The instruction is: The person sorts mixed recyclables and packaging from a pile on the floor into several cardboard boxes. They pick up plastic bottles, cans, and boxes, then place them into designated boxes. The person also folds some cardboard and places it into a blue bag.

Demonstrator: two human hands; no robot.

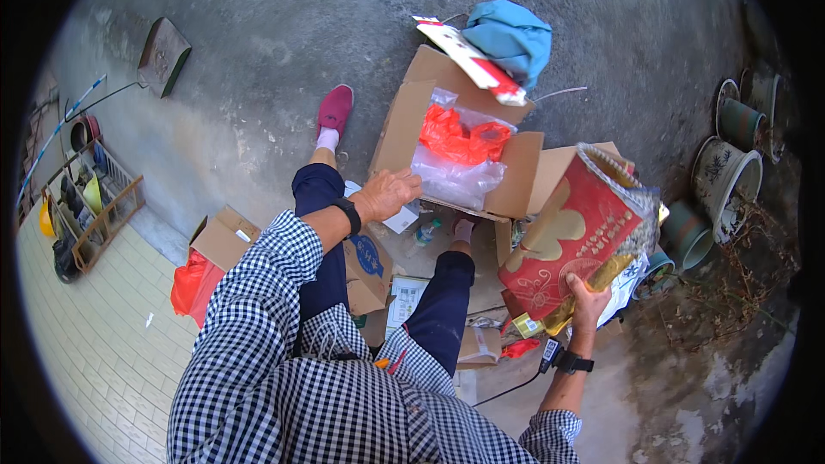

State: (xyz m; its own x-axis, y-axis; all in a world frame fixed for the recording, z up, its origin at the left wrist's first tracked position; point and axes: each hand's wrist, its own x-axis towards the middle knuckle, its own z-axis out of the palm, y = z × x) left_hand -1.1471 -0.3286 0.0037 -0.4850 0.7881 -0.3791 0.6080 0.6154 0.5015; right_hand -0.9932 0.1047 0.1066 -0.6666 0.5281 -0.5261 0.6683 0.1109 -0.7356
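An open cardboard box (pixel 522 167) stands between and beyond my feet, with red plastic bags (pixel 461 138) and clear plastic bags (pixel 451 177) inside. My left hand (pixel 390 194) is at the box's near left corner; its fingers are bent, and whether they grip the edge is unclear. To the right, my right hand (pixel 588 301) holds a red package with gold print (pixel 567 225) by its lower end, together with gold-coloured wrapping. The package leans over more cardboard beside the box. A blue cloth bundle (pixel 509 35) and a red and white flat carton (pixel 474 64) lie at the box's far side.
Flattened cardboard (pixel 367 270) and a plastic bottle (pixel 425 232) lie around my legs. A small carton (pixel 225 237) with a red bag (pixel 187 280) is at left. Plant pots (pixel 727 174) line the right, a wooden rack (pixel 106 225) and a dustpan (pixel 164 57) the left.
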